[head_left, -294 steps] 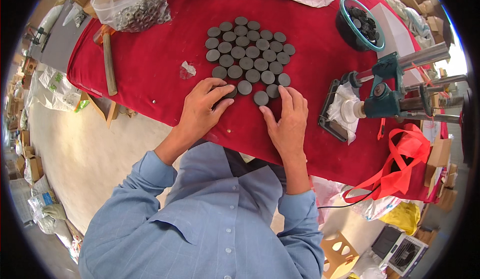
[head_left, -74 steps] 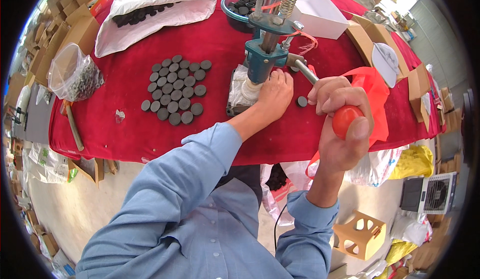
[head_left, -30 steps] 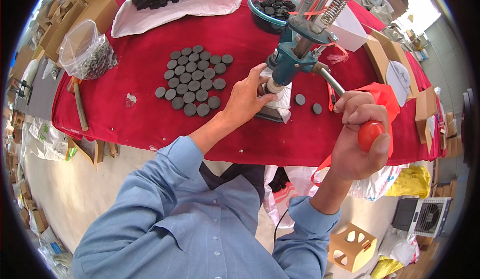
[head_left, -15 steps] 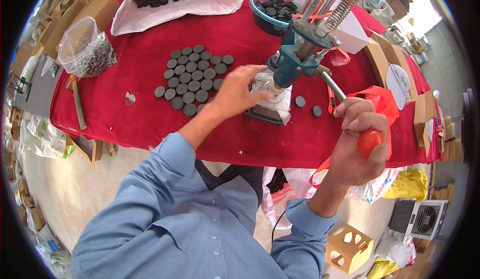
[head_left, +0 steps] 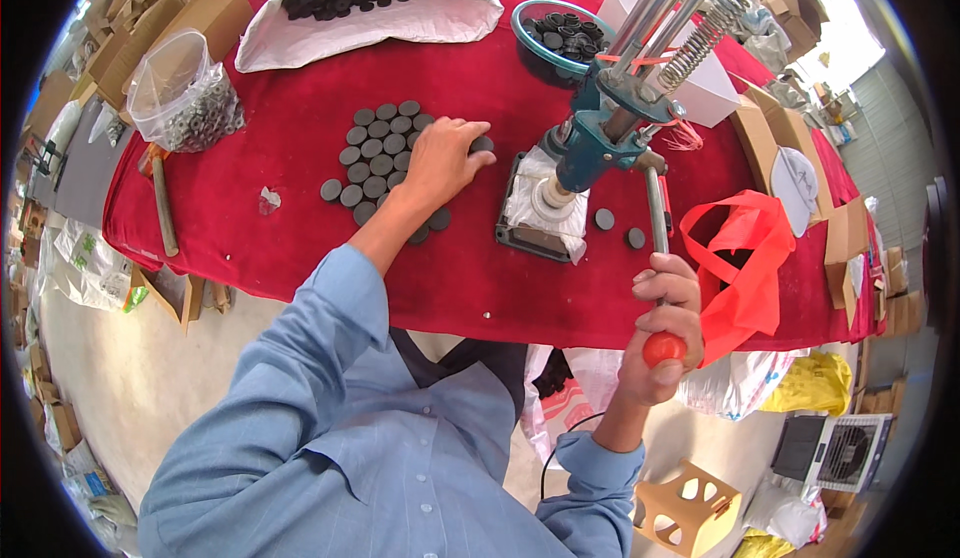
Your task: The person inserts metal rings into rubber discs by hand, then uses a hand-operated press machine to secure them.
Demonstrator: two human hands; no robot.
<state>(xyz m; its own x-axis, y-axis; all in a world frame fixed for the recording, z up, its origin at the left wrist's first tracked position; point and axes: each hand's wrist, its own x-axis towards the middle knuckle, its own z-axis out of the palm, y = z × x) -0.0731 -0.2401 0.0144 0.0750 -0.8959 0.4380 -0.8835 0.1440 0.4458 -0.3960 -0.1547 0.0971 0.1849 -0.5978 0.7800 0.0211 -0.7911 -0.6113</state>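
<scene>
My left hand is over the right side of a cluster of round black discs on the red cloth. Its thumb and fingertips close around one black disc. My right hand is wrapped round the metal lever, with the red ball knob showing at the palm. That lever belongs to a teal hand press with a spring and steel columns. Beneath its ram, a white round piece stands on the white-wrapped base. Whether a disc lies under it is hidden.
Two loose discs lie right of the press. A red fabric bag is beside the lever. Farther back are a teal bowl of black parts, a white sack and a clear tub of metal parts. A hammer lies left.
My left hand has left the press base and moved left to the discs, where it has taken one. My right hand has swung the lever down and toward me, to the left.
</scene>
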